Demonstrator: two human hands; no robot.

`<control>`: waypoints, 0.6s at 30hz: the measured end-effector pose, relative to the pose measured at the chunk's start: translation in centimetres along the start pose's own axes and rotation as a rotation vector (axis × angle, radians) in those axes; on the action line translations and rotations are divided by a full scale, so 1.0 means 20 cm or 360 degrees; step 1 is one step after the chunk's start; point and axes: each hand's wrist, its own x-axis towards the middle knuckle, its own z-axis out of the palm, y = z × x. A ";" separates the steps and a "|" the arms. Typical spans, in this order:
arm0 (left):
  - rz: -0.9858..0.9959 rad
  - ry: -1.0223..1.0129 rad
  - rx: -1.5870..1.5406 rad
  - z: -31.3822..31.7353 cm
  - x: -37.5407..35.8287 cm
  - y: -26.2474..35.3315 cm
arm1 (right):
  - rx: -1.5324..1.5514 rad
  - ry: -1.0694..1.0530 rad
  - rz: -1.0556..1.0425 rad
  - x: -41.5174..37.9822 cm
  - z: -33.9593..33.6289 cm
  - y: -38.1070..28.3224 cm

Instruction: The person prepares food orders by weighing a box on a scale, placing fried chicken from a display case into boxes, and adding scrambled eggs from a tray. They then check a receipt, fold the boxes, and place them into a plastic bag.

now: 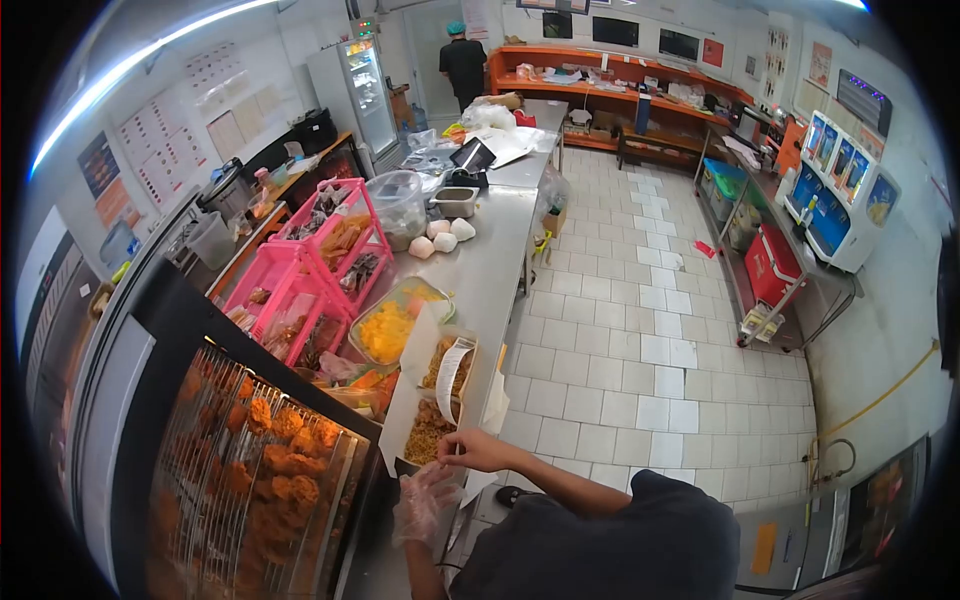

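My left hand [425, 500] wears a clear plastic glove, its fingers apart beside the near end of an open food box. Close to it, my bare right hand [472, 450] has its fingers pressed together at the glove's fingertips; whether something thin is between them is too small to tell. Brown rice or noodles [428, 436] fill the near box, whose white lid [405, 400] stands open. Behind lies a second filled box [445, 368] with a curled white paper strip [455, 375] over it. A tub of yellow food [385, 332] sits further back.
A glass warmer with fried chicken [285, 460] stands at the left. Pink racks [345, 240] and a clear bucket [397, 205] line the steel counter [490, 265]. Another person [463, 70] stands at the far back. A drinks machine [840, 190] is on the right.
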 end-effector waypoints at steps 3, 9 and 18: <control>0.0008 -0.0021 -0.0032 -0.05 0.01 -0.06 | -0.0046 -0.0019 0.0036 -0.01 -0.02 -0.05; 0.0054 -0.0193 -0.0160 -0.01 0.00 -0.02 | -0.0063 -0.0074 0.0005 -0.01 -0.03 -0.13; 0.0087 -0.0384 -0.0293 0.04 0.02 0.04 | -0.0266 0.0034 -0.0075 0.02 -0.09 -0.06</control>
